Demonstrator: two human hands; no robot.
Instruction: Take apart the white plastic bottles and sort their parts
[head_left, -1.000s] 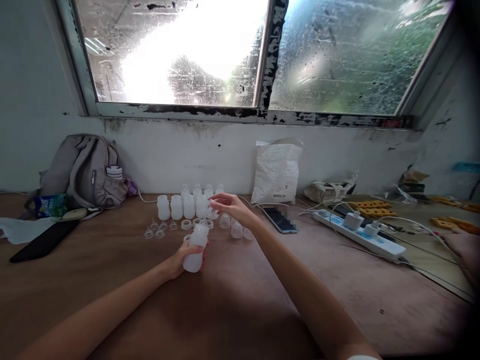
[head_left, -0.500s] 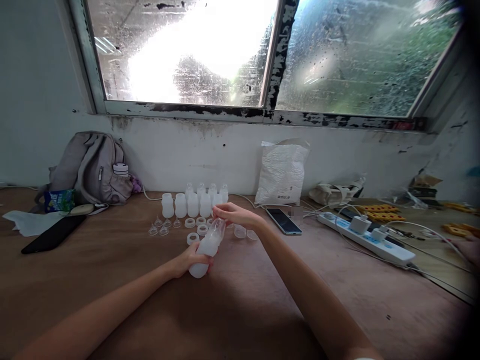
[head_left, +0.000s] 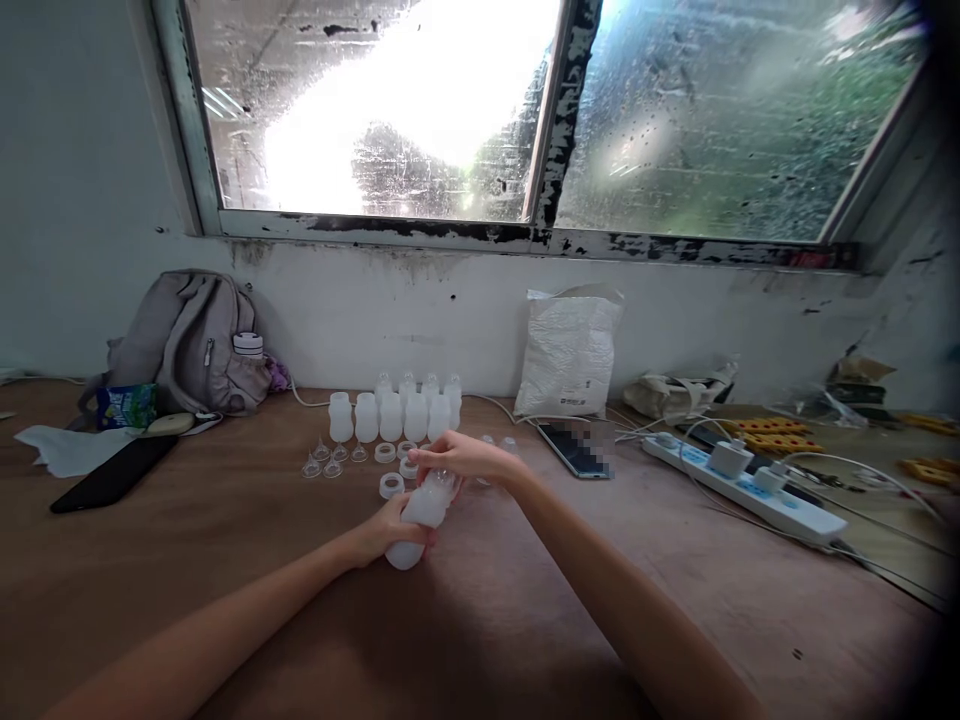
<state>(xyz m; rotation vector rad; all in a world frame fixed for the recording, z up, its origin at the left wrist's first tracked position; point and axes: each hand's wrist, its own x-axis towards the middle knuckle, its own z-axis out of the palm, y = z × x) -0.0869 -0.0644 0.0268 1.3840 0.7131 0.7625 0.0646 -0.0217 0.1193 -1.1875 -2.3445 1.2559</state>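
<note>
My left hand (head_left: 381, 532) is wrapped round a frosted white baby bottle (head_left: 406, 554), which tilts up to the right. Over its top end, my right hand (head_left: 466, 457) is closed on the clear domed cap (head_left: 441, 482), partly covering it. Beyond my hands, several more frosted bottles (head_left: 390, 416) stand in rows, the back ones topped with clear domes. White collar rings (head_left: 391, 486) lie in front of them, some hidden behind my right hand. Clear teats (head_left: 333, 468) sit to the left. Clear caps (head_left: 509, 446) show just past my right wrist.
A black phone (head_left: 112, 474) and a backpack (head_left: 202, 345) are at the left. Further right come a white package (head_left: 571, 350), another phone (head_left: 574, 450) and a power strip (head_left: 742, 492) with plugs and cables. The wall and window rise behind the table.
My right hand has gone from pinching the dome's tip to reaching lower over the cap. The bottle stays in my left hand. A hand at the far right edge has left the view.
</note>
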